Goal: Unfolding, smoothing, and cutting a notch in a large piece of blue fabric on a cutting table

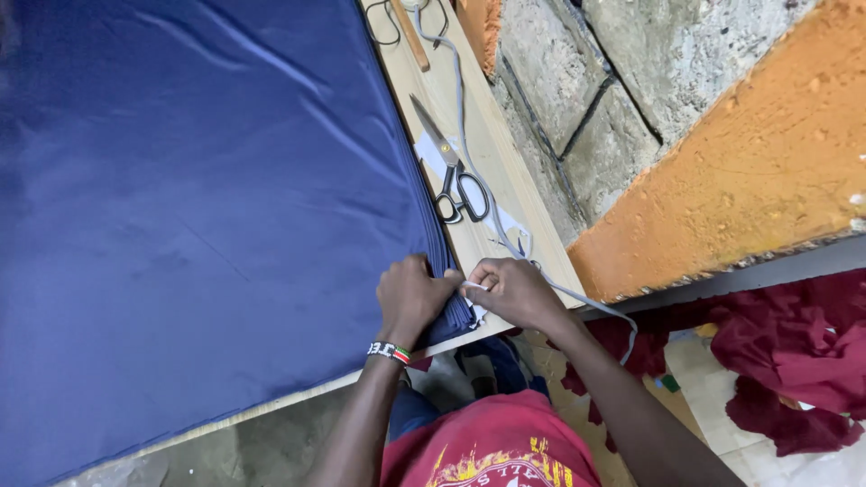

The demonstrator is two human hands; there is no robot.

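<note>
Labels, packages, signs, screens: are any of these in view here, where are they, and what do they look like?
No packages, signs or screens.
White paper slips: flat on the wooden table, partly under the scissors, rectangular.
Small white tag: pinched in the right hand at the corner of the blue cloth; the left hand presses that corner.
Beaded wristband: left wrist, white, black, red and green.

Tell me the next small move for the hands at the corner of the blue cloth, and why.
Probably keep the left hand pressing the stacked edge of the blue cloth and let the right hand draw the white strip snug at the corner. Both hands meet there at the table edge, and the scissors lie apart, untouched.
</note>
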